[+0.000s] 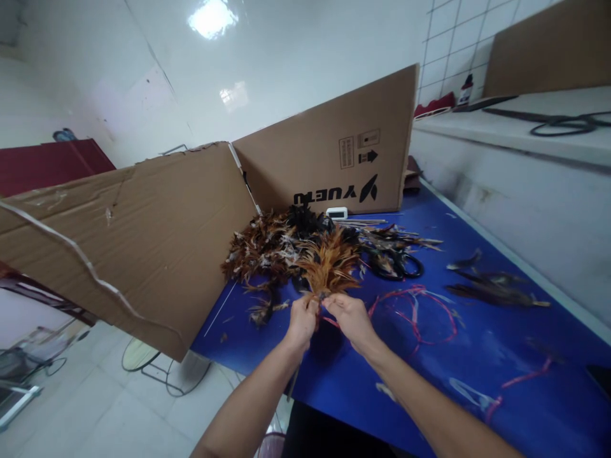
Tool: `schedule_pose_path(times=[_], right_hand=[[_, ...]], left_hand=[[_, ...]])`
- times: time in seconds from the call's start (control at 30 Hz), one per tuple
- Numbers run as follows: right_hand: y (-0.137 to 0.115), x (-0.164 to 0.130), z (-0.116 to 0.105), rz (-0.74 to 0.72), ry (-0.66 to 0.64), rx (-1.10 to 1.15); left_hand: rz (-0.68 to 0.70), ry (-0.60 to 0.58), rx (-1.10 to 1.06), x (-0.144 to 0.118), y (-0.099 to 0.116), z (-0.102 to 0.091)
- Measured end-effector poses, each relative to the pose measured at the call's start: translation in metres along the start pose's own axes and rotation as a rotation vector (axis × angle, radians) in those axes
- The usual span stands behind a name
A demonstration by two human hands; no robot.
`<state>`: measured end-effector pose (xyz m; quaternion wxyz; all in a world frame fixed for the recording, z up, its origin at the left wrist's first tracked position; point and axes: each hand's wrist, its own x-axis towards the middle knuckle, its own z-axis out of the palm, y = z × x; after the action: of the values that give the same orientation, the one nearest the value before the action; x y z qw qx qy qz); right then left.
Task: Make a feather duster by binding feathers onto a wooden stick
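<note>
Bare forearms [398,369] reach up from the bottom edge, nearest of all, and meet over the front part of a blue worktop [337,388]. Left hand [304,318] and right hand [349,318] almost touching, fingers curled; grip narrow on both sides, fingertips pinched at the base of a brown feather bunch [331,257]. Bunch fans out upright, away from the person, tips spread in front of the larger heap. A short pink strand [330,322] shows between the hands, just below the grip; whether either one holds it, cannot tell. Behind and to the left, a feather pile [260,248], reddish brown with pale fluff; black feathers [305,219] at its back. Small white timer [337,214] near the foot of a cardboard sheet [329,146] with upside-down print; a second cardboard panel [143,254] meets it at a corner on the left. Right of the bunch: scissors [419,266] with black handles, blades hidden among more feathers, thin sticks [367,222] beyond. Nearer, pink string [420,287] in loose loops; further right, dark feathers [491,289] lying flat. On a white ledge at upper right, a bottle [466,90] and a black cable [568,130], coiled.
</note>
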<state>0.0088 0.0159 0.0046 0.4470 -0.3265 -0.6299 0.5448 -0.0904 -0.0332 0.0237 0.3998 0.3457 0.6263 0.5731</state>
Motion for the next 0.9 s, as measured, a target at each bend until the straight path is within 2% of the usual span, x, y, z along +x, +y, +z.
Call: schedule_pose_path(times=[0.2,0.43,0.53,0.7,0.8,0.9], right_hand=[[0.001,0.004,-0.013,-0.032,-0.059,-0.26],[-0.005,0.004,-0.018,-0.091,-0.054,-0.402],[-0.005,0.003,-0.019,-0.091,-0.047,-0.458],[-0.007,0.003,-0.02,-0.056,-0.008,-0.527],[-0.005,0.005,-0.021,0.025,-0.006,-0.469],[0.002,0.007,-0.022,0.083,-0.02,-0.34]], left_hand=[[-0.088,-0.058,-0.069,0.004,-0.006,0.003],[-0.077,-0.233,-0.23,-0.002,-0.004,-0.003],[-0.05,-0.223,-0.148,-0.002,-0.009,-0.003],[0.11,-0.186,0.128,-0.001,-0.021,-0.002],[0.146,-0.207,0.22,-0.003,-0.023,-0.001],[0.132,-0.232,0.226,-0.004,-0.022,-0.003]])
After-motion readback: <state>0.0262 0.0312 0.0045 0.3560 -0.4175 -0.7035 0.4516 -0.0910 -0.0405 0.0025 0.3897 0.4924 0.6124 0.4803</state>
